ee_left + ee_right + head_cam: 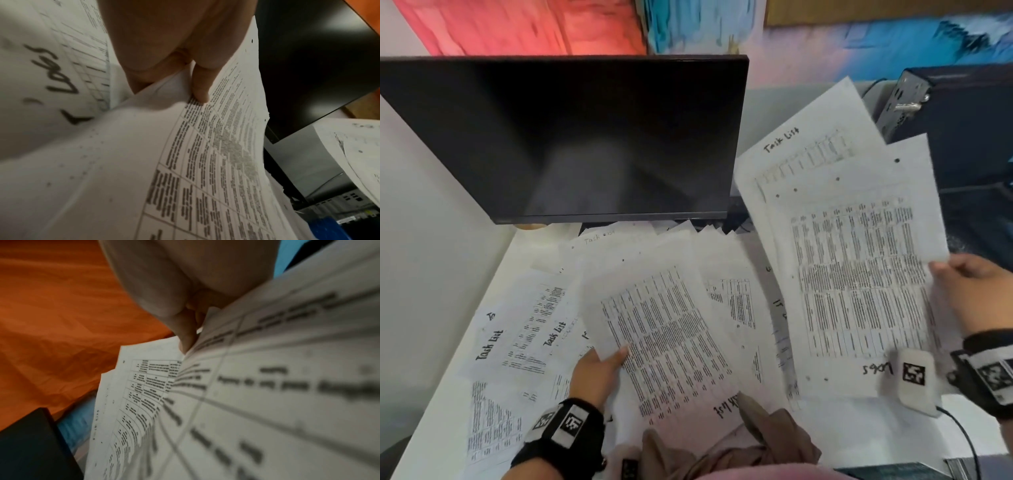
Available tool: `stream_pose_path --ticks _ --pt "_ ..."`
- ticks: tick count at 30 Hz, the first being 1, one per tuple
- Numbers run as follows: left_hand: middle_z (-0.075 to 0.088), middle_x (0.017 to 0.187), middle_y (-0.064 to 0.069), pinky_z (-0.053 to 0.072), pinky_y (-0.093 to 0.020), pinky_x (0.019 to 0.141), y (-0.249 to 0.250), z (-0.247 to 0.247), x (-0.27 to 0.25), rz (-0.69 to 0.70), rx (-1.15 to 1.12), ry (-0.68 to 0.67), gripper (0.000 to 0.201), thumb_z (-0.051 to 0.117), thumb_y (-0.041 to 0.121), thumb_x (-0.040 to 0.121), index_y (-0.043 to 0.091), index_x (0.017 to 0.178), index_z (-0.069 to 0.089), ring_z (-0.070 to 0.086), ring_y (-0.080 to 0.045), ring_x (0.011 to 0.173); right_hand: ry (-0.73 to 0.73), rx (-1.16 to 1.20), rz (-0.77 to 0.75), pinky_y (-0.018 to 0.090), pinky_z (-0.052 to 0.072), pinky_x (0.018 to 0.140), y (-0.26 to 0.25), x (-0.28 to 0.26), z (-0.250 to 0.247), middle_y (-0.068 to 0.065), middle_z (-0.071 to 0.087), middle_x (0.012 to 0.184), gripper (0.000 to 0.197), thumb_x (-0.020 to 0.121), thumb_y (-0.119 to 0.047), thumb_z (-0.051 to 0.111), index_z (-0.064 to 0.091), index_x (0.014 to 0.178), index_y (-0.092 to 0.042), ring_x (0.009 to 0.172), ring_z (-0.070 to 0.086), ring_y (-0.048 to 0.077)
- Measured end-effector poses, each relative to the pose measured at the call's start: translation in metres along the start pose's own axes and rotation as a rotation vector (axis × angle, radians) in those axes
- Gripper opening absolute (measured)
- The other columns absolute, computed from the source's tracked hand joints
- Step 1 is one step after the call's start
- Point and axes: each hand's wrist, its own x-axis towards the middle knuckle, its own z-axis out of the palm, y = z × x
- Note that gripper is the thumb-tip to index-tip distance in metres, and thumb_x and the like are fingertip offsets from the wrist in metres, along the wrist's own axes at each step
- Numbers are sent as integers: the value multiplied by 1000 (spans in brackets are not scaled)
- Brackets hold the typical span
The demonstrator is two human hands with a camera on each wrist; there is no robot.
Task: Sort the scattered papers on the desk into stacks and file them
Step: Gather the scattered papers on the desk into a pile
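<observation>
White and strewn with printed sheets, the worktop [424, 404] runs from the near edge back to a dark monitor [571, 137] that stands at the rear left; a dark computer case [969, 113] sits at the rear right, and the wall behind carries orange and blue painted panels. Scattered papers [517, 346] – tables of small print, some headed "Task List" in marker – overlap across the surface at mixed angles. The left hand [595, 373] pinches the near left edge of one printed sheet [664, 329], thumb on top and fingers beneath; this sheet's long axis runs away from the person, leaning a little to the left, with its handwritten heading at the near end. The right hand [976, 291] pinches the right edge of a small stack of sheets [859, 284] raised above the worktop on the right – its long axis also runs near to far, tilted slightly left, the word "Logs" upside down at the near end. A white tagged device [914, 380] with a dark cable lies just beside that stack's near right corner. Both wrists wear black bands with printed markers.
</observation>
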Motion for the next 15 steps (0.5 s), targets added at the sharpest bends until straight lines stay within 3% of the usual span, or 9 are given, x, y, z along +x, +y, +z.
stream_pose_path --ticks 3,5,7,9,11,13,15 --pt "67 114 -17 45 -36 91 10 15 -1 -20 -37 -8 38 70 17 87 -1 120 61 63 -29 99 -105 47 21 37 56 69 -1 0 2 1 70 76 12 86 -29 58 68 86 -22 71 66 23" --pt "60 123 -28 41 -32 93 15 29 1 -40 -60 -16 60 72 26 85 -12 126 52 62 -36 104 -205 39 7 26 45 60 2 -1 7 3 67 79 12 91 -21 56 67 86 -18 68 60 18" --pt "43 134 -39 34 -36 104 25 47 -1 -53 -61 -13 96 77 45 76 -20 132 35 52 -46 119 -285 3 -17 27 44 69 15 7 13 6 69 87 11 91 -20 57 67 90 -16 74 61 20" --pt "38 141 -34 33 -46 111 35 65 -4 -48 -76 -29 114 78 58 67 -16 138 28 45 -46 127 -364 -35 -25 30 44 72 32 16 17 9 70 88 11 91 -21 58 67 87 -16 79 62 24" --pt "50 136 -27 35 -48 110 42 83 -9 -31 -53 -59 102 74 52 74 -8 143 28 51 -42 123 -432 -88 -11 25 42 61 50 24 15 12 69 82 14 92 -22 57 67 83 -17 70 58 23" --pt "67 109 -10 38 -47 108 42 96 -12 -19 -63 -68 85 71 45 81 4 146 33 63 -26 103 -476 -112 2 20 38 56 62 27 14 10 69 81 14 92 -21 56 67 84 -16 70 58 22" --pt "66 116 -9 42 -47 104 43 107 -20 -28 -79 -94 96 74 59 71 9 144 36 62 -25 107 -501 -78 2 20 39 56 69 28 14 6 65 78 13 92 -15 57 64 82 -10 76 57 24"
